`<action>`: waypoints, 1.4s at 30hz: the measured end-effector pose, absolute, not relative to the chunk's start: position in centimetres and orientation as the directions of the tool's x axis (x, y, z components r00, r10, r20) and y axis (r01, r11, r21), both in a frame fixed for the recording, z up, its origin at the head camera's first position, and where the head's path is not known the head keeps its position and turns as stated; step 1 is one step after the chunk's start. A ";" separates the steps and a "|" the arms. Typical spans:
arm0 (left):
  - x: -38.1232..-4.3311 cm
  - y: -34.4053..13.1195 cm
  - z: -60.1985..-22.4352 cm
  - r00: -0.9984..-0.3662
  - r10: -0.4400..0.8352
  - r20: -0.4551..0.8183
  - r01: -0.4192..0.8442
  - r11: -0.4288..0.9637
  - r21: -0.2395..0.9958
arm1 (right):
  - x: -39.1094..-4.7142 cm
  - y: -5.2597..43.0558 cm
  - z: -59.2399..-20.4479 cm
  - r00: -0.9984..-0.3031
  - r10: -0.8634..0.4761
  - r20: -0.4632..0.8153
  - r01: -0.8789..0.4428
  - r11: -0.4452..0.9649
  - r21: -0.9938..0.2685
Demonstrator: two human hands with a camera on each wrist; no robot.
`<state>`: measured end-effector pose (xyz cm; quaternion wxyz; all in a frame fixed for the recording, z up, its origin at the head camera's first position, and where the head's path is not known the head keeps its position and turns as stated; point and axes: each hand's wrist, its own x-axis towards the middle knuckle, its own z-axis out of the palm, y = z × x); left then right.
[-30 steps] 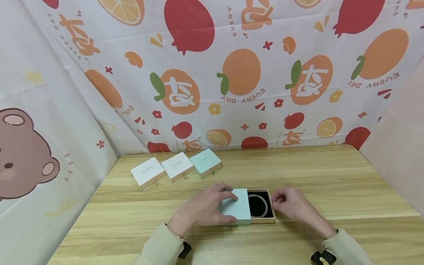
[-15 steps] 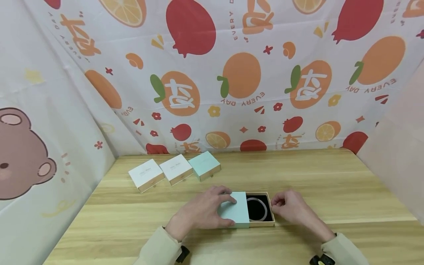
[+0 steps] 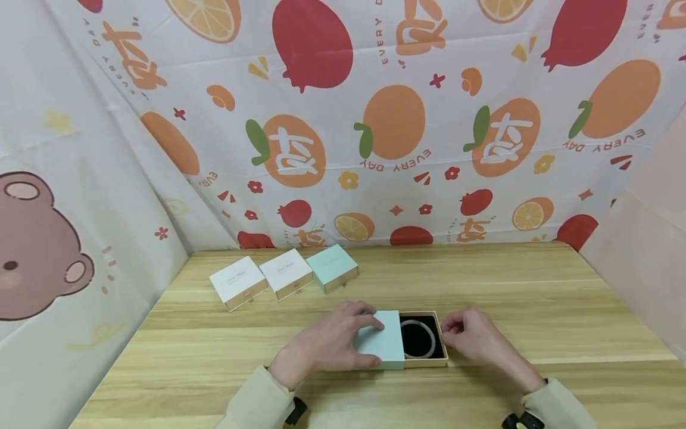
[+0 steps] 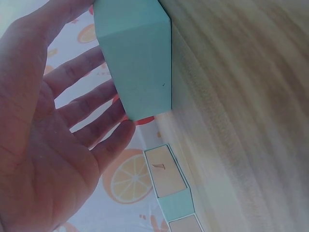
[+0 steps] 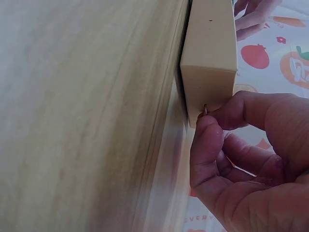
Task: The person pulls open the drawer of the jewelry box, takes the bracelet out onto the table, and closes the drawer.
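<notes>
A mint-green drawer-style gift box (image 3: 393, 342) lies on the table in front of me. My left hand (image 3: 332, 338) spans its sleeve from the left, thumb at the near side and fingers over the top and far side. The cream drawer (image 3: 427, 363) sticks partly out to the right. Inside it, on black padding, lies a pale bangle (image 3: 433, 342), its left part hidden under the sleeve. My right hand (image 3: 474, 335) pinches a small pull tab (image 5: 205, 110) on the drawer's end between thumb and index finger.
Farther back on the left stand two white boxes (image 3: 237, 279) (image 3: 286, 269) and another mint-green box (image 3: 332, 263) in a slanting row, all closed. The wooden table (image 3: 536, 286) ends at a fruit-print cloth (image 3: 393, 196) behind.
The drawer has slid very slightly farther out to the right, my right hand moving with it. My left hand keeps its hold on the sleeve.
</notes>
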<state>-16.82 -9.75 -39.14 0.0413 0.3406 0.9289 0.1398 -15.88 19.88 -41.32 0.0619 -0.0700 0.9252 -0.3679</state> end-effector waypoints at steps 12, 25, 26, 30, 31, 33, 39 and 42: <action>-16.8 -9.5 -39.1 -0.759 0.651 0.018 0.628 0.724 0.285 | -15.9 20.5 -41.1 -0.979 -0.191 -0.067 -0.093 0.721 -0.687; -16.8 -9.7 -39.1 -0.756 0.653 0.036 0.634 0.719 0.285 | -16.0 20.6 -41.1 -0.979 -0.189 -0.079 -0.086 0.727 -0.681; -16.8 -9.7 -39.1 -0.756 0.653 0.036 0.634 0.718 0.286 | -16.0 20.6 -41.2 -0.979 -0.189 -0.076 -0.088 0.728 -0.680; -16.9 -9.7 -39.0 -0.755 0.654 0.036 0.636 0.718 0.283 | -16.1 20.7 -41.3 -0.979 -0.189 -0.071 -0.092 0.730 -0.678; -16.9 -9.7 -39.0 -0.755 0.655 0.035 0.636 0.719 0.280 | -16.1 20.8 -41.3 -0.979 -0.188 -0.072 -0.091 0.731 -0.676; -17.0 -9.7 -39.1 -0.755 0.655 0.034 0.636 0.720 0.278 | -16.1 20.9 -41.3 -0.980 -0.188 -0.070 -0.092 0.733 -0.674; -17.0 -9.8 -39.2 -0.755 0.655 0.035 0.637 0.721 0.273 | -16.1 21.3 -41.4 -0.980 -0.189 -0.060 -0.103 0.740 -0.664; -16.9 -9.8 -39.2 -0.757 0.653 0.034 0.635 0.722 0.275 | -16.1 21.4 -41.3 -0.982 -0.181 -0.061 -0.097 0.745 -0.660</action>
